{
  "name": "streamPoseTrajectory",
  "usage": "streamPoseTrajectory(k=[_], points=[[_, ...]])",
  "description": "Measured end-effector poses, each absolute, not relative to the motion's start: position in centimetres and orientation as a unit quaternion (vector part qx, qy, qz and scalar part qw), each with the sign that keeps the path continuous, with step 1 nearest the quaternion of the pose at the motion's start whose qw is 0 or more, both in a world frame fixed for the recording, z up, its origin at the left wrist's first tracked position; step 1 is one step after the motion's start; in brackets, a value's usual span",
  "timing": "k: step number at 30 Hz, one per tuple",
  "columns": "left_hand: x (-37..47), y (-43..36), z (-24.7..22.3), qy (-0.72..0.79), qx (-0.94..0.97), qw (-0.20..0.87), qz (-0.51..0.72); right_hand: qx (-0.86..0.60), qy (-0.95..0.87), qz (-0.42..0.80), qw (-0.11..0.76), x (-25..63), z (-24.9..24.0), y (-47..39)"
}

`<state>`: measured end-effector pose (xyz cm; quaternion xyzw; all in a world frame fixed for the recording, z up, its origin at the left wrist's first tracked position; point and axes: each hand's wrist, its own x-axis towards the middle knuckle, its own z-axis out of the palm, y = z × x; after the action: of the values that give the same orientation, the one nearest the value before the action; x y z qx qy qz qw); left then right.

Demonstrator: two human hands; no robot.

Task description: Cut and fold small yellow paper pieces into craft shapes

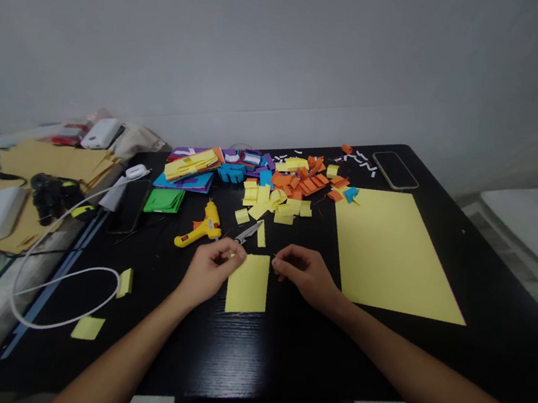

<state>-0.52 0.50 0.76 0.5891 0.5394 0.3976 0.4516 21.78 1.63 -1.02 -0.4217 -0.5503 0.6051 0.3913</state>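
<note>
A yellow square of paper (248, 285) lies in front of me at the near middle of the black table. My left hand (213, 264) pinches its upper left corner between thumb and fingers. Just off the upper right corner, my right hand (303, 274) is closed with thumb and fingertips together; whatever they hold is too small to make out. Beyond the paper are scissors (248, 232), partly hidden behind my left hand, and a narrow yellow paper strip (261, 234). A yellow glue gun (202, 226) rests to the left of the scissors.
Folded yellow (285, 207) and orange paper pieces (302, 183) are heaped at the back. A large yellow sheet (392, 254) covers the right side, with a phone (395, 170) behind it. A white cable (115, 286) loops at left, near a green paper stack (164, 201).
</note>
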Motion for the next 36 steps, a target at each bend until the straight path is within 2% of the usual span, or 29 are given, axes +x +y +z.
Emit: streamPoseTrajectory(k=[4, 20, 29, 36], points=[[-1.1, 1.0, 0.9, 0.553, 0.57, 0.429, 0.43, -0.433, -0.538, 0.599, 0.406, 21.9, -1.2, 2.1], [-0.3, 0.4, 0.2, 0.542, 0.574, 0.47, 0.395, -0.401, -0.509, 0.637, 0.419, 21.6, -1.2, 1.8], [0.0, 0.3, 0.8, 0.532, 0.569, 0.486, 0.396, -0.435, -0.525, 0.589, 0.434, 21.6, -1.4, 1.8], [0.6, -0.3, 0.2, 0.511, 0.6, 0.492, 0.371, -0.408, -0.604, 0.578, 0.365, 21.1, -1.4, 0.8]])
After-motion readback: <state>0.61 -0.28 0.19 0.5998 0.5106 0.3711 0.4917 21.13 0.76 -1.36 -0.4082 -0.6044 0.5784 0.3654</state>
